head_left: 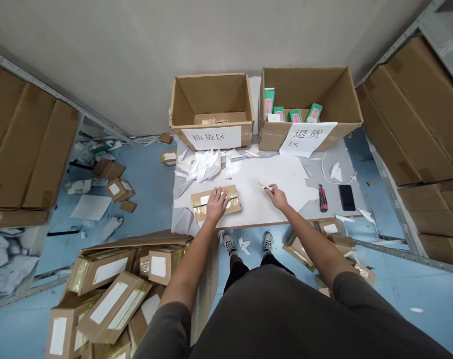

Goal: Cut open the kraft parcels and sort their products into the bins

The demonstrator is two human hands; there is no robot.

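Note:
On the table lies a small cardboard box (197, 200), sealed with shiny tape; a slit or seam runs along its top. My left hand (216, 203) rests on top of the box with its fingers stretched out flat. To the right, over the white tabletop, my right hand (277, 197) is closed round a small utility knife (265, 188) with a yellow and black handle. The knife points left, apart from the box. Whether its blade is out is too blurred to tell.
Two large open cartons (212, 138) (271, 137) stand at the back with paper signs; the right one holds several green-and-pink packages (295, 116). Crumpled white paper (204, 165), a red-black cutter (322, 198) and a phone (346, 198) lie on the table. Boxes (114, 306) fill a bin at lower left.

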